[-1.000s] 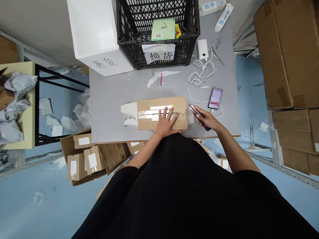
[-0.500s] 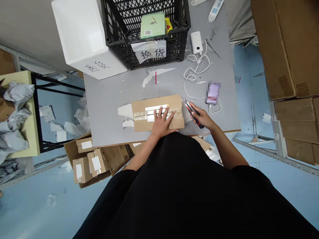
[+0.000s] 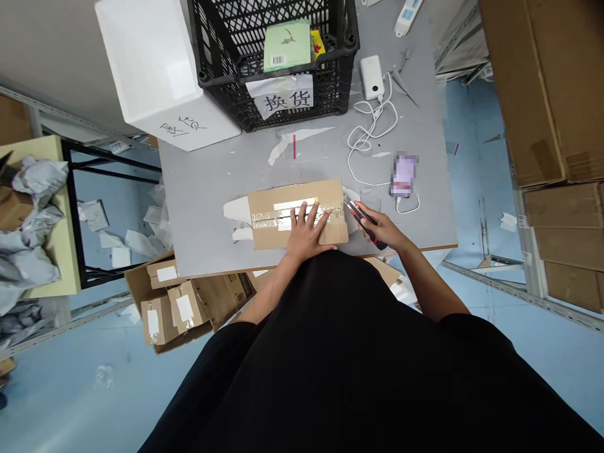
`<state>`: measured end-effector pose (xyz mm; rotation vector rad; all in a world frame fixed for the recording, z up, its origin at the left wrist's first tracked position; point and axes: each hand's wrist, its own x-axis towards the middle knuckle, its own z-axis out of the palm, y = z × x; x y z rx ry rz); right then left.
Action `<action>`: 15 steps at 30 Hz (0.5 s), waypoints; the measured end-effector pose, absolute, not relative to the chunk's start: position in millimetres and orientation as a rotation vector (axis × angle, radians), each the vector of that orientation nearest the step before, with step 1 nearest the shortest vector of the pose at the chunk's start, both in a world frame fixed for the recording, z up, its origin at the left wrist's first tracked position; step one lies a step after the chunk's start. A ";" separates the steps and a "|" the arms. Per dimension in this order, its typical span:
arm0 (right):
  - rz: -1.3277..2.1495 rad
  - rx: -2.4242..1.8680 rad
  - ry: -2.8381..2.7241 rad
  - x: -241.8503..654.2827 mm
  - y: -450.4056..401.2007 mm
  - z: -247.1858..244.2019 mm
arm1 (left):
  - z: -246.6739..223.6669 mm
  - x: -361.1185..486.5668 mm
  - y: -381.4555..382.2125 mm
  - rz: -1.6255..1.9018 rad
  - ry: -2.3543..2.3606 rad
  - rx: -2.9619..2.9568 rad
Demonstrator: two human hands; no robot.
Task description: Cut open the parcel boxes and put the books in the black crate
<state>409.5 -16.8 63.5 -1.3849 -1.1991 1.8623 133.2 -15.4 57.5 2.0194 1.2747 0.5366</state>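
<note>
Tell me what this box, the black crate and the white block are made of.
The box looks like matte brown cardboard under glossy clear tape. The black crate seems moulded plastic, given its even lattice walls. The white block is probably polystyrene foam, by its dull surface.

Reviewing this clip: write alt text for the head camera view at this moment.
A person's left hand rests flat on a taped cardboard box on a gray table, while the right hand grips a red-and-black utility knife beside the box's edge. A black crate, a phone and a white cable sit beyond.
</note>
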 end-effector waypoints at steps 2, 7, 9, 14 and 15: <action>1.871 -1.385 -1.202 409.0 -17.7 64.0 | 56.0 133.0 -15.5 0.541 1.277 2.028; 1.895 -1.407 -1.233 411.2 -16.1 72.0 | 56.1 134.0 -15.8 0.548 1.289 2.011; 1.904 -1.425 -1.261 413.5 -14.4 77.1 | 56.3 134.4 -15.7 0.552 1.292 1.998; 1.937 -1.433 -1.376 419.4 -12.4 85.6 | 55.1 134.1 -15.4 0.468 1.333 2.152; 1.942 -1.431 -1.396 420.6 -12.6 86.0 | 55.1 133.9 -15.5 0.414 1.352 2.206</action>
